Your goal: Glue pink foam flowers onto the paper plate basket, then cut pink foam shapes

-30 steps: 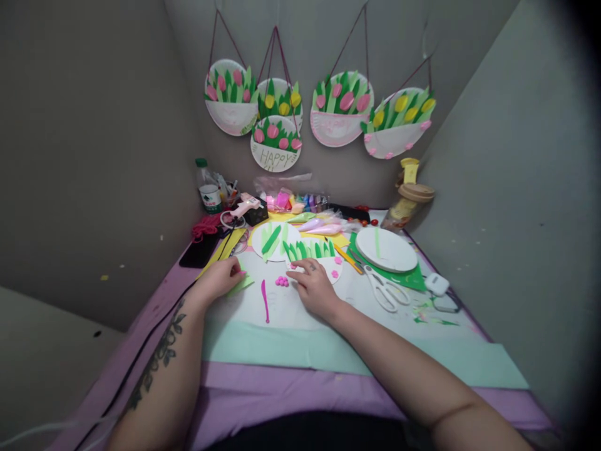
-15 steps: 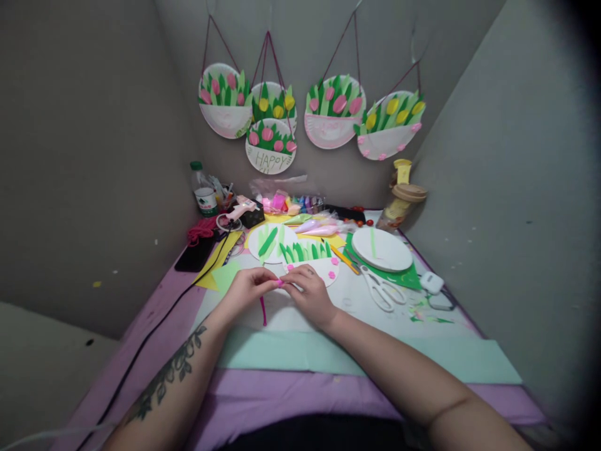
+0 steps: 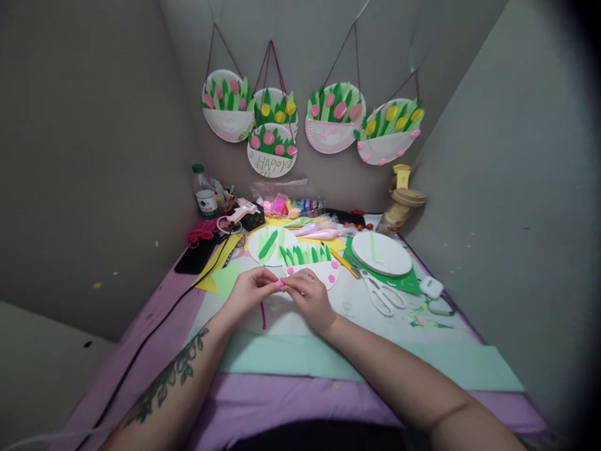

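Between the fingertips of both hands is a small bright pink piece (image 3: 280,285), which looks like soft clay. My left hand (image 3: 256,289) pinches it from the left, and my right hand (image 3: 310,297) pinches it from the right, the fingers closed. Below them, a thin magenta stick-like tool (image 3: 263,316) lies on the white sheet. Just beyond my right hand rests a half paper plate (image 3: 317,270) with green paper leaves along its top and pink flowers on it. Behind it is a white paper plate (image 3: 256,245) with loose green leaves on top.
White scissors (image 3: 382,294) and an orange cutter (image 3: 345,263) lie to the right, by stacked plates (image 3: 389,254). A glue gun (image 3: 241,212), phone (image 3: 192,257) and bottle (image 3: 205,194) are at the left, with a black cable (image 3: 154,326) running down. Decorated plates (image 3: 335,134) hang on the wall.
The view has tipped up slightly, so things sit a little lower in it. Both hands stay together on the pink piece, with only slight finger movement.
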Demonstrator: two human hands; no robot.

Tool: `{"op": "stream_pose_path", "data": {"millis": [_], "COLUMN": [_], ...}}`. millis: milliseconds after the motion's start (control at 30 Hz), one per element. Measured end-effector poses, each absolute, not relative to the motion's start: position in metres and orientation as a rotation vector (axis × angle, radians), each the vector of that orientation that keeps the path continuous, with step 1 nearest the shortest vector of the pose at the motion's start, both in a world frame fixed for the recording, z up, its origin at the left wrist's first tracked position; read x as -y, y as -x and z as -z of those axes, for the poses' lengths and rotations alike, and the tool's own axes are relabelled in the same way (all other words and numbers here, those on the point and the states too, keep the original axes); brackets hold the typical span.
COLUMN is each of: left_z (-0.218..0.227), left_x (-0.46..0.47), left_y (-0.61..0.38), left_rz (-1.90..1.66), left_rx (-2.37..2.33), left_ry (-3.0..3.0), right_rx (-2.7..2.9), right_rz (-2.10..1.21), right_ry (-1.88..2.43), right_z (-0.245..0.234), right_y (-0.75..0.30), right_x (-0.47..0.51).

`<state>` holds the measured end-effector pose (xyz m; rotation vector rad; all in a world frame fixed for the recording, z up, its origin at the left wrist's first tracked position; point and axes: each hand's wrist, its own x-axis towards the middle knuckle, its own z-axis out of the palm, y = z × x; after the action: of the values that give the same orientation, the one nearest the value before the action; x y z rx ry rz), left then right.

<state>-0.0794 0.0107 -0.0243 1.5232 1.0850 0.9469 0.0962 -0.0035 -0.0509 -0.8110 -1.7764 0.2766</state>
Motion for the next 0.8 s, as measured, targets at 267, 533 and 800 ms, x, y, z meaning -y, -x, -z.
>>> {"op": "stream_pose_path", "data": {"millis": [267,533,800], "left_z": [0.0238,0.0207,0.0251], "left_x": [-0.0126,-0.0128,-0.0154], "left_y": [0.0820,0.0837,0.0851], "left_rz": [-0.780,-0.708,-0.783], "left_rx": [-1.058,-0.999,-1.006], "left_ry": [-1.413,-1.411,-1.357], "right_rx": [1.824,1.840,1.827], "right_rz": [-0.317,-0.287,-0.293], "right_ry": [0.851,0.819,0.849], "right_z": [0.0447,0.0457,0.0458], "right_y": [-0.0980,-0.0970,-0.0970], "right_x": [0.0054,0.0054,0.0040]}}
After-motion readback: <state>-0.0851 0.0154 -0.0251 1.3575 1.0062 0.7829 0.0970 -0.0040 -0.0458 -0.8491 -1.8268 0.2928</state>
